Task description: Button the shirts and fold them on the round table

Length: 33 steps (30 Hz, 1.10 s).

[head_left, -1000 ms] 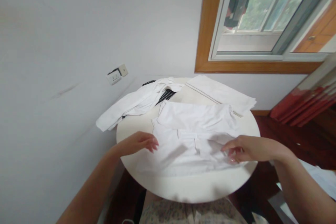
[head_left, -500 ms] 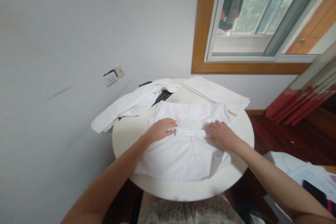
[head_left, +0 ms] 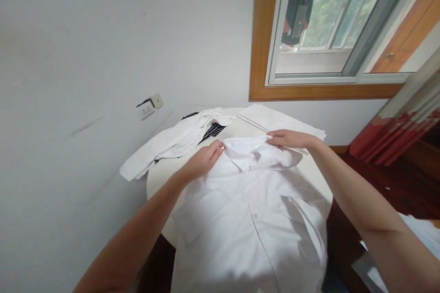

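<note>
A white button-up shirt point(head_left: 254, 219) lies spread front-up over the round white table point(head_left: 156, 178), its lower part hanging off the near edge. My left hand point(head_left: 204, 160) pinches the left end of the collar. At the collar's right end, my right hand point(head_left: 290, 138) grips the cloth. The collar stands a little raised between the two hands.
A crumpled white garment point(head_left: 172, 144) over a black striped one point(head_left: 213, 130) lies at the table's back left, hanging over the edge. A folded white cloth point(head_left: 275, 121) sits at the back. The wall with a socket point(head_left: 148, 106) stands behind, a window at the right, red-striped fabric point(head_left: 402, 128) beside it.
The folded shirt has been opened out flat toward me. Both hands moved from its middle up to the collar and took hold of it.
</note>
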### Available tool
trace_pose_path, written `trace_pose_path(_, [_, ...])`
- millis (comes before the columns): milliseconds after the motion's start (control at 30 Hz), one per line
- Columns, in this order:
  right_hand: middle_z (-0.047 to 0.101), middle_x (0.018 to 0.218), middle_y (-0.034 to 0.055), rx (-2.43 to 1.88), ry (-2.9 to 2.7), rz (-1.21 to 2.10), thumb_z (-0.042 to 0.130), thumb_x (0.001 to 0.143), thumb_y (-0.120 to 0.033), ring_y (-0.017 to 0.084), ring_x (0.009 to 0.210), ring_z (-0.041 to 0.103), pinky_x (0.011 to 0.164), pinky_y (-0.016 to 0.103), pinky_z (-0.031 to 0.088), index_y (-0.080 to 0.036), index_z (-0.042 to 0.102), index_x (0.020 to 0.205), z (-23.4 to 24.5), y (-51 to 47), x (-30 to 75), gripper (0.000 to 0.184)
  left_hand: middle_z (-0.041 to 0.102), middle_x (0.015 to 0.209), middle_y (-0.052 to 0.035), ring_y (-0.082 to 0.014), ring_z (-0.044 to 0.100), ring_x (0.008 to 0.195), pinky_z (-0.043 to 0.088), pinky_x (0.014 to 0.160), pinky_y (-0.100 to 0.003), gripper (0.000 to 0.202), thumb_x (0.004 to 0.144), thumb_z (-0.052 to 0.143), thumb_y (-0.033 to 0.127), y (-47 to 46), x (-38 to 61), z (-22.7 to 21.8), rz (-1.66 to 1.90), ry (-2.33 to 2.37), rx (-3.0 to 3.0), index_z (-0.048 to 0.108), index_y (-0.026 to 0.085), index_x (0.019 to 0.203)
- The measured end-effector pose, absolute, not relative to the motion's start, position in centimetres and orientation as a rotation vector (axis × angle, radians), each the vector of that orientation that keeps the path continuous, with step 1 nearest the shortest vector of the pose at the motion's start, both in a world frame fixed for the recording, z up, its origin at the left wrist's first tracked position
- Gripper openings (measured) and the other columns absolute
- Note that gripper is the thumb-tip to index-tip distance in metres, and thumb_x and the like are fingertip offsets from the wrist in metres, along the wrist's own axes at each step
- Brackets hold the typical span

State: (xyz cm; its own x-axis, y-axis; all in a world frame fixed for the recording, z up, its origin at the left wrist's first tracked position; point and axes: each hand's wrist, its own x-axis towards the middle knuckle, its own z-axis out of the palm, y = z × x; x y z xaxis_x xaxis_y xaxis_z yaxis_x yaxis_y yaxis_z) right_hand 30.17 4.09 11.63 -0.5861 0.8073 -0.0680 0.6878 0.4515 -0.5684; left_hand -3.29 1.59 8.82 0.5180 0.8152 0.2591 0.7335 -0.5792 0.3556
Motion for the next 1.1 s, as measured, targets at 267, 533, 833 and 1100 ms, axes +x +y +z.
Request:
trace_pose_path(267, [0.059,0.115,0.014,-1.669,-1.988,-0.158,0.041,0.093,-0.032,0.025,0.102,0.053,0.088,0.036,0.041,-0.018,0.052,0.127,9.5,11.5,23.2,0.038,0.062,0.107,-0.0144,-0.0282,0.056,0.103,0.043,0.085,-0.038,0.031,0.093,0.039,0.028,10.6,-2.4,9.7,0.778,2.097,2.601,0.053,0.018,0.119])
trace_pose_path(533, [0.062,0.11,0.0113,-1.597,-2.343,0.049,0.046,0.087,-0.014,0.02,0.102,0.056,0.088,0.028,0.04,-0.017,0.063,0.115,1.6,12.2,18.7,0.034,0.058,0.114,-0.0137,-0.0234,0.053,0.106,0.041,0.095,-0.038,0.043,0.083,0.036,0.002,13.2,2.7,0.0,0.818,1.676,2.57,0.056,0.015,0.119])
trace_pose_path(833, [0.061,0.112,0.0111,-1.551,-2.334,0.058,0.045,0.091,-0.022,0.021,0.104,0.052,0.094,0.034,0.037,-0.019,0.067,0.112,-2.5,11.2,18.8,0.031,0.051,0.134,-0.0117,-0.0257,0.049,0.115,0.037,0.097,-0.04,0.045,0.088,0.04,0.01,16.4,2.9,-2.5,1.138,1.775,2.516,0.046,0.018,0.132])
trace_pose_path(1100, [0.061,0.107,0.0106,-1.726,-1.997,0.104,0.036,0.096,-0.029,0.019,0.088,0.06,0.073,0.027,0.043,-0.018,0.056,0.117,0.2,15.9,17.8,0.03,0.063,0.098,-0.0108,-0.0222,0.055,0.098,0.039,0.093,-0.038,0.031,0.096,0.033,0.025,17.1,1.7,-4.1,0.905,1.703,2.51,0.062,0.015,0.104])
